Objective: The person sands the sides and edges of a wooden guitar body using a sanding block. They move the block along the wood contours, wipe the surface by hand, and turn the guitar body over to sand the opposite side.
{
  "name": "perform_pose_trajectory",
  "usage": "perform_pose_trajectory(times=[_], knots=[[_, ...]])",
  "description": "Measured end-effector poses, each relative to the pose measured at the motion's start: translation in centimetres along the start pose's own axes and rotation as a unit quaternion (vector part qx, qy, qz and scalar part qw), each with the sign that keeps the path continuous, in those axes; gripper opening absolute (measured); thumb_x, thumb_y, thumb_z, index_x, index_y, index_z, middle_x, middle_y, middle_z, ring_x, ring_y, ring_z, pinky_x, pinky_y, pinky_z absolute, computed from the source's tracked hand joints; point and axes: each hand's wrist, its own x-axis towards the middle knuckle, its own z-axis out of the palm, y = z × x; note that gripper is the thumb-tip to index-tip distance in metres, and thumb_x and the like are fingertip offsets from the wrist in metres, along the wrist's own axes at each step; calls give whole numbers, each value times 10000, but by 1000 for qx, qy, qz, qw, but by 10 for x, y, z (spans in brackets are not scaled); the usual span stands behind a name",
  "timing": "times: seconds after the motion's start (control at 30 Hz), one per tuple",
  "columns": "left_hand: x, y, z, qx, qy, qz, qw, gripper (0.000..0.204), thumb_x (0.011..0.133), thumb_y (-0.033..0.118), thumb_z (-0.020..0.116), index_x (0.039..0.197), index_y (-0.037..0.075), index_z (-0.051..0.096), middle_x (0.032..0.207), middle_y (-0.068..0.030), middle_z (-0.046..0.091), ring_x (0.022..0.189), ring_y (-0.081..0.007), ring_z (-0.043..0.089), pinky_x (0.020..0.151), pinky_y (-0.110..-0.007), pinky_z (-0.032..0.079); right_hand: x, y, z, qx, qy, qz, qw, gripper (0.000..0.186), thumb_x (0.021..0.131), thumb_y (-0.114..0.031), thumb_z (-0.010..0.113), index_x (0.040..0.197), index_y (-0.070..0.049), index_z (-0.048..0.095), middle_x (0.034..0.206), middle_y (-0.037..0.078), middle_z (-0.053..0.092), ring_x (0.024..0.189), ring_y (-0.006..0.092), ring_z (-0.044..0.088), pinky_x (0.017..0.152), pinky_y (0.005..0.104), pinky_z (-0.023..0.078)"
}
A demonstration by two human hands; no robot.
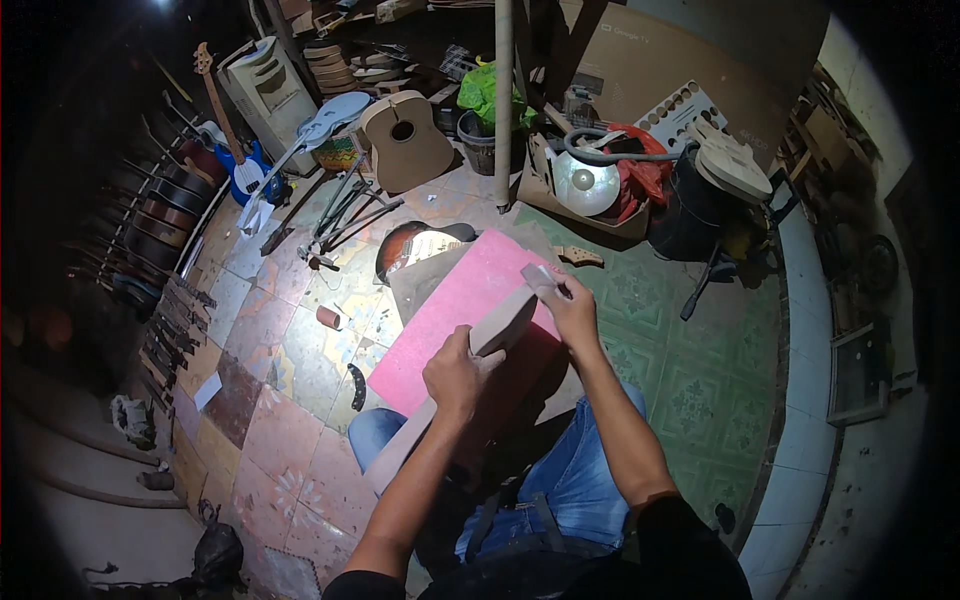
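Observation:
A long pale wooden guitar neck (503, 322) slants from beside my left knee up toward the middle, its wider end over a pink board (440, 310). My left hand (456, 375) is closed around it below that wider end. At the far tip, my right hand (572, 312) pinches a small greyish folded sheet that looks like sandpaper (540, 279), pressed against the wood. Beyond the pink board lies a sunburst guitar body (395, 250). A smaller wooden headstock (579, 256) rests on the floor right of it.
A brown roll (328, 317) and a dark curved piece (357, 386) lie on the tiles at left. Guitars hang on a rack (165, 215). An acoustic body (408, 140), a pole (503, 110), a carton (585, 205) and a black bucket (688, 205) stand farther back.

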Motion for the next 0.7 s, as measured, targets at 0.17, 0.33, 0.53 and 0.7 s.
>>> perform_pose_trajectory(times=[0.17,0.33,0.53,0.7], knots=[[1,-11,-3,7,11,-24,1000,542,654,419,908,1011,88,671,800,-123,692,705,-350,703,624,-452,539,-51,-51,18,-164,2,-236,958,337,871,-200,758,1154,-21,715,1075,188,679,1020,359,661,882,439,519],[6,-4,5,23,23,-14,999,612,621,468,930,1033,82,693,736,-143,712,663,-342,716,600,-424,546,-2,45,27,104,63,101,987,380,891,-208,760,1190,18,695,1051,107,720,931,192,659,850,335,514],[1,-7,-5,31,9,-34,999,562,690,495,885,1005,81,674,756,-149,691,690,-362,701,600,-455,525,-41,3,48,74,119,-50,989,386,916,-218,734,1208,29,685,1110,124,720,991,186,660,885,334,522],[5,1,4,25,7,-17,1000,569,685,500,889,1010,83,679,733,-153,688,673,-359,701,587,-451,521,-4,85,39,170,101,250,948,395,910,-219,738,1209,32,675,1152,129,707,1039,200,651,915,336,506]])
